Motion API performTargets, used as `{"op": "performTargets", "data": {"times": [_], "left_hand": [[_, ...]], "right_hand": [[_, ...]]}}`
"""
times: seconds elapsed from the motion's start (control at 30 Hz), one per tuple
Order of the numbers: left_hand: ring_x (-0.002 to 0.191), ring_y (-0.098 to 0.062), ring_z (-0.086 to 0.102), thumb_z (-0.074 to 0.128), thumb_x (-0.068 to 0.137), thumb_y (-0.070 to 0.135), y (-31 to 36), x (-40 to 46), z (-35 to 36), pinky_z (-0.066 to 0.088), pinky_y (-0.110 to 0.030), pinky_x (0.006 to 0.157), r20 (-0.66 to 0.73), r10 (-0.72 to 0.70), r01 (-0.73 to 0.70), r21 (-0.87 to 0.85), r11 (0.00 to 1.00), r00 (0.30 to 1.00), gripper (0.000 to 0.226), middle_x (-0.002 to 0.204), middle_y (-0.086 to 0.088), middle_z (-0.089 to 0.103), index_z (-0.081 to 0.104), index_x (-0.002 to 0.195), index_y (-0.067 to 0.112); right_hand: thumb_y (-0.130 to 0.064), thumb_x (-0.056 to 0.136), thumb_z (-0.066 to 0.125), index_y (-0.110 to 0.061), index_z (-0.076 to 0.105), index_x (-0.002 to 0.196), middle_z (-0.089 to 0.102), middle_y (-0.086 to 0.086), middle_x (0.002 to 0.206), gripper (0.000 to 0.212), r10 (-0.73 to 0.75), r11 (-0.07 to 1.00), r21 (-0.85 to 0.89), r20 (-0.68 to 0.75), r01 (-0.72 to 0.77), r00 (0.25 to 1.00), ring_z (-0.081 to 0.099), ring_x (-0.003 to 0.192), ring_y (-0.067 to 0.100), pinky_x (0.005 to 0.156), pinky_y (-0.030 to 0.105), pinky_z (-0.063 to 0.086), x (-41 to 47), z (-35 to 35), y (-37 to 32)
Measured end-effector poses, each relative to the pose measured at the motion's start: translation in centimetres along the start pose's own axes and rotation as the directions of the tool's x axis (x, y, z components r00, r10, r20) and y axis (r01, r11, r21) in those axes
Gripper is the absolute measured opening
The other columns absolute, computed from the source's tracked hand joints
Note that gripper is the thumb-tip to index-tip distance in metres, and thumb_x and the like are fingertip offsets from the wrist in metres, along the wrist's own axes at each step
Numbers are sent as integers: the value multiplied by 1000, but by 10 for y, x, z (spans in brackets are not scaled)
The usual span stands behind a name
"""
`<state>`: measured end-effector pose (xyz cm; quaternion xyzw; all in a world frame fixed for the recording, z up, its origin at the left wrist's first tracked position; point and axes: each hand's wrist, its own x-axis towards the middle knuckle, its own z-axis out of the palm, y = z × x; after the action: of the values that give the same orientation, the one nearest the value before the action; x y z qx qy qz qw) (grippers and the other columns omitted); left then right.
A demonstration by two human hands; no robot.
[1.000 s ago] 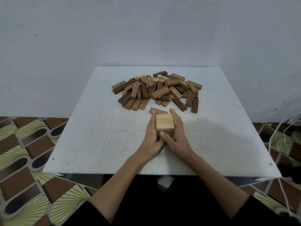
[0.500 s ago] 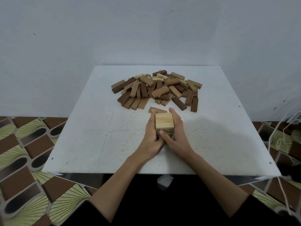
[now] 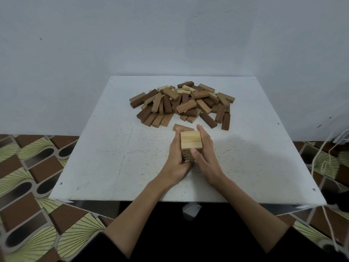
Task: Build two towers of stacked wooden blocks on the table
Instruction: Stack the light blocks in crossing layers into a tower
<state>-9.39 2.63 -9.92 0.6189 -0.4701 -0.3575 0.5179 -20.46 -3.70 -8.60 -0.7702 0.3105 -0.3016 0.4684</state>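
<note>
Pale-wood block tower (image 3: 190,140); behind the tower, block pile (image 3: 182,104) mixed dark brown, tan, light; white speckled table (image 3: 113,148); brown-green fan-patterned floor (image 3: 28,167); black sleeves (image 3: 98,248).

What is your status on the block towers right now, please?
Left hand and right hand cupping the first tower, squaring it. Second tower not started. Loose block pile behind; one stray block close behind the tower.
</note>
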Motion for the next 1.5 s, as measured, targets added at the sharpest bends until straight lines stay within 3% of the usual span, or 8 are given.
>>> {"op": "performTargets", "data": {"times": [0.37,0.53,0.6,0.67,0.77,0.9,1.2,1.5], "left_hand": [[125,-27,46,56,79,11,18,-4,-1,45,-56,97,9,55,-54,-56,997,998,86,136,-5,38,18,128,71],[119,-42,45,52,67,-3,13,-4,-7,45,-57,86,106,48,-26,-198,980,993,85,131,-13,41,33,132,49],[137,-28,30,58,65,2,9,-9,-17,37,-57,103,104,-33,53,-198,979,994,99,148,4,27,18,142,49],[144,-8,10,60,71,-5,4,-14,-26,22,-37,117,34,-110,113,-113,987,993,106,157,13,7,2,150,36],[140,1,11,55,80,-17,1,-13,-39,17,3,100,-66,-83,84,3,996,994,94,157,5,9,5,151,19],[132,-4,27,56,81,-1,4,13,-60,25,-5,98,-179,23,9,177,984,984,71,142,7,31,28,142,22],[124,-27,35,54,84,-3,28,103,-73,31,-40,107,-106,193,-107,539,835,976,36,117,-8,54,59,118,4],[105,-18,43,70,84,22,32,135,-60,34,-21,84,-37,206,-133,651,747,978,35,109,-3,58,62,116,11]], "right_hand": [[-58,83,32,-32,6,146,13,-17,148,73,1,1000,-1,15,-1,1000,11,136,-3,101,3,11,-1,0,0],[-64,82,31,-27,8,148,14,-12,152,80,-7,1000,7,-6,7,1000,11,140,3,109,20,14,-2,-1,2],[-73,81,28,-28,12,148,18,-13,152,82,-5,999,46,-59,8,998,15,140,4,110,25,17,-2,-2,1],[-71,84,25,-27,19,147,23,-16,149,77,-5,996,90,-139,18,990,23,137,2,108,21,21,1,-6,-1],[-47,92,27,-21,31,142,34,-10,143,57,32,990,144,-228,1,973,33,131,3,102,17,27,20,-19,-5],[-32,96,31,-19,49,129,48,-12,127,40,3,996,84,-276,21,961,44,122,8,102,24,35,63,-38,-10],[6,82,53,-10,49,133,51,1,126,53,-73,912,-386,177,137,982,33,123,18,100,19,24,151,-44,-3],[-11,82,58,-8,62,109,52,7,106,28,-91,579,-726,396,372,914,41,104,23,88,38,38,179,-53,0]]}}
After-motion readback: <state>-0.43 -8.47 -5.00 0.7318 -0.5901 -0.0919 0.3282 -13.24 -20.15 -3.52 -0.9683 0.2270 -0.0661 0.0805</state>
